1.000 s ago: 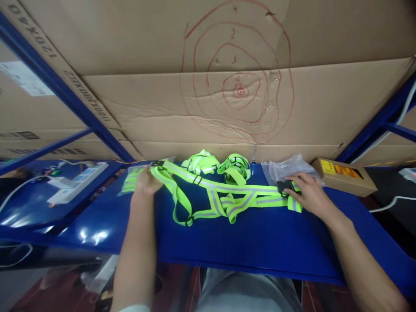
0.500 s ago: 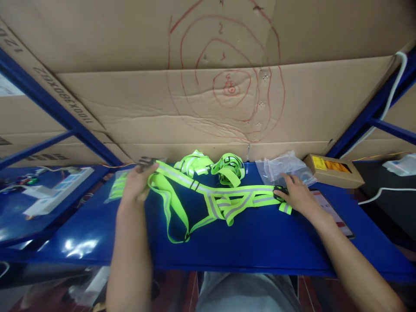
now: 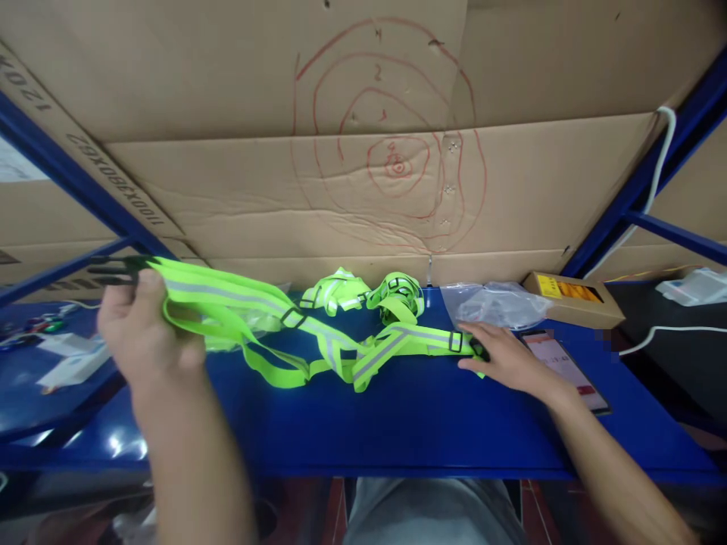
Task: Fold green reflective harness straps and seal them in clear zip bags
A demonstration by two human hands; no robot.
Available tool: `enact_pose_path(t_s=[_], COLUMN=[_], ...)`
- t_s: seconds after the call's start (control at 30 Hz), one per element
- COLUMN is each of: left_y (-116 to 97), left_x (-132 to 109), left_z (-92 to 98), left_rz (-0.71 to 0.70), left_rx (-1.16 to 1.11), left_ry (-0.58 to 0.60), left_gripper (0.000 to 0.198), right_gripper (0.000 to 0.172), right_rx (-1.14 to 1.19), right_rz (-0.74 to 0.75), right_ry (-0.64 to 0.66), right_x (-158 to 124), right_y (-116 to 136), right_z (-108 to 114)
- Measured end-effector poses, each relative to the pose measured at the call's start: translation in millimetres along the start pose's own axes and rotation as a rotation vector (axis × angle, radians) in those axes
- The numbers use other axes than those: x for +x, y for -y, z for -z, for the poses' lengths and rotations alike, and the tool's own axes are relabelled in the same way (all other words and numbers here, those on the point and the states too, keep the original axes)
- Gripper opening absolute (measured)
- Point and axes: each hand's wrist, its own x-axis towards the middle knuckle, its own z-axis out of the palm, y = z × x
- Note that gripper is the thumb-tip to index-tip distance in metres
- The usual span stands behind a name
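A neon yellow-green reflective vest made of straps (image 3: 375,356) stretches between my two hands above the blue table (image 3: 375,431). My left hand (image 3: 148,325), raised at the left, is closed round one strap end, and a black buckle (image 3: 122,269) sticks out past the fingers. At the other end, my right hand (image 3: 500,356) is closed over a second black buckle (image 3: 478,348), partly hidden by the fingers. Grey reflective stripes run along the straps, and black sliders sit on them. The middle of the vest hangs in loose folds.
Two bundled neon straps, a left bundle (image 3: 338,291) and a right bundle (image 3: 397,295), lie by the cardboard wall (image 3: 255,189). Clear plastic bags (image 3: 500,303), a cardboard box (image 3: 573,299) and a phone (image 3: 565,367) are at the right. A white power strip (image 3: 73,363) lies at the left.
My left hand has moved left and up toward the camera, drawing the vest's strap out longer. My right hand has shifted slightly left and still holds its buckle end.
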Motion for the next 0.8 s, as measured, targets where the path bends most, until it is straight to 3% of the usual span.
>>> enact_pose_path(t_s=[0.07,0.17,0.27,0.33,0.43,0.53,0.67,0.8], left_y=[-3,-9,-14,-10,14,55,103,120], left_x=[-5,-7,-3,3,8,-2,-34,-55], left_z=[-7.0,-10.7,-6.2,0.0,7.8,5.8,-6.0,-7.8], left_rz=[-0.063,-0.133,-0.144,-0.114,0.002,0.199,0.378,0.432], left_rx=[0.033,0.082,0.099,0.100,0.149,0.204,0.205,0.232], left_ry=[-0.004,-0.003,-0.034,-0.063,-0.122,-0.128,0.012,0.142], left_gripper=[0.051,0.049,0.047,0.045,0.043,0.045,0.045,0.042], right_gripper=[0.067,0.047,0.028,0.027,0.034,0.039,0.043,0.038], right_rx=[-0.181,-0.261,-0.247,-0.213,-0.156,-0.273,-0.431,-0.498], right_rz=[-0.018,-0.034,-0.015,0.015,0.023,-0.105,-0.201,-0.171], right_ry=[-0.005,0.007,0.006,-0.041,-0.215,-0.336,-0.322,-0.260], right_x=[4,9,8,7,6,4,3,19], right_y=[6,4,-3,-7,-13,-26,-48,-66], right_z=[-18,-29,-20,-8,10,19,15,16])
